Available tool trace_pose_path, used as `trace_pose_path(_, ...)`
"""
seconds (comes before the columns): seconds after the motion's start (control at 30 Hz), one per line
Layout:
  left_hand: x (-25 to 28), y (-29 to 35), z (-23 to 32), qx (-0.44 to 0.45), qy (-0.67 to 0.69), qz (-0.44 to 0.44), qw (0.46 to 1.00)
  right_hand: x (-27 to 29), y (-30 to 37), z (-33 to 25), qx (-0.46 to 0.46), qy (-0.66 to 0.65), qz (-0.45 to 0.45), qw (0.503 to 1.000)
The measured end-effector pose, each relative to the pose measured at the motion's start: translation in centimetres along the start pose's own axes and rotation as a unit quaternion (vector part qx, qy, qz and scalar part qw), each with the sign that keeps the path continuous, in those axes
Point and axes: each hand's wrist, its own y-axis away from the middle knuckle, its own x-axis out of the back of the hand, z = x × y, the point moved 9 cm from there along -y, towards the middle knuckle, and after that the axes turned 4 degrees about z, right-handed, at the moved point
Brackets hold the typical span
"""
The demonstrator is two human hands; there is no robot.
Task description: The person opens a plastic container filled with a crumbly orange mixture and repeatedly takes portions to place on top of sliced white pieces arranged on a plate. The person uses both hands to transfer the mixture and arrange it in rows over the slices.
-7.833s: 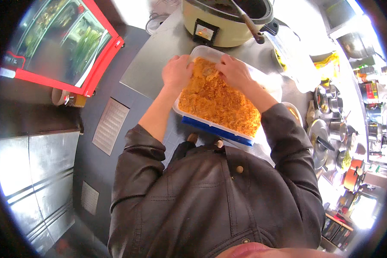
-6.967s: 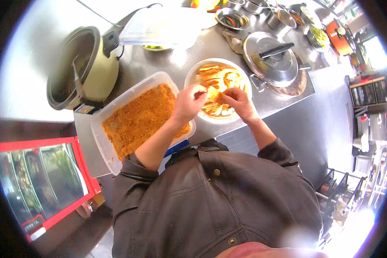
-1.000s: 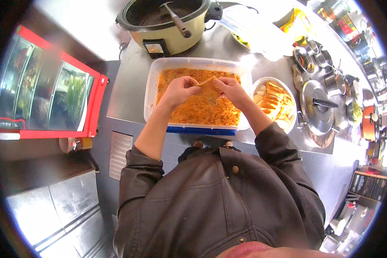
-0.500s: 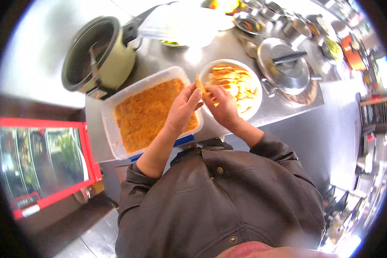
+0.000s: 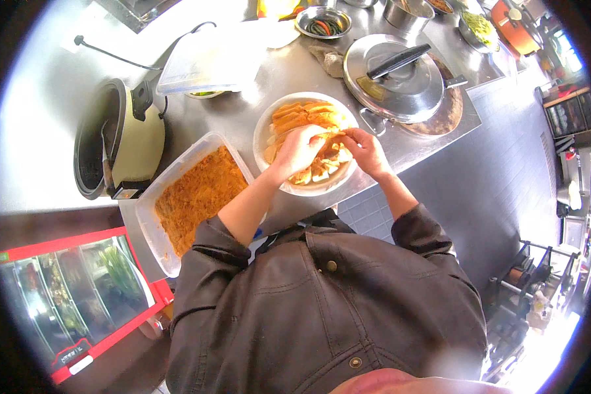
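Observation:
A round white bowl holds rows of pale food pieces with orange on them. Above it, my left hand and my right hand meet with fingers closed, pinching an orange-coated food piece between them. My fingers cover much of that piece, and its exact kind is unclear. To the left, a clear plastic box contains an orange, crumbly, paste-like mass. My left forearm crosses the box's near right corner.
A cream pot-like cooker with a utensil inside stands far left. A lidded steel pot is right of the bowl. Behind are a clear plastic lid and a small steel bowl. A red-framed glass cabinet stands lower left.
Both hands have gone from the gap between box and bowl to over the bowl, bringing the food piece along. My view has turned, shifting the table's contents leftward.

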Motion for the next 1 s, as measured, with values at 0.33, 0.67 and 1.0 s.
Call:
trace_pose_path(0.33, 0.7, -3.4, -1.6, 0.003, -0.112, 0.099, 0.989, -0.6, -4.2, 4.3, -0.078, 0.044, 0.021, 0.996)
trace_pose_path(0.67, 0.7, -3.5, -1.2, -0.043, -0.203, 0.128, 0.970, -0.4, -4.6, 3.7, -0.046, 0.163, 0.025, 0.985)
trace_pose_path(1.0, 0.7, -3.0, -0.3, -0.075, -0.232, 0.111, 0.963, 0.0, -4.1, 0.6, 0.075, 0.224, 0.085, 0.968)
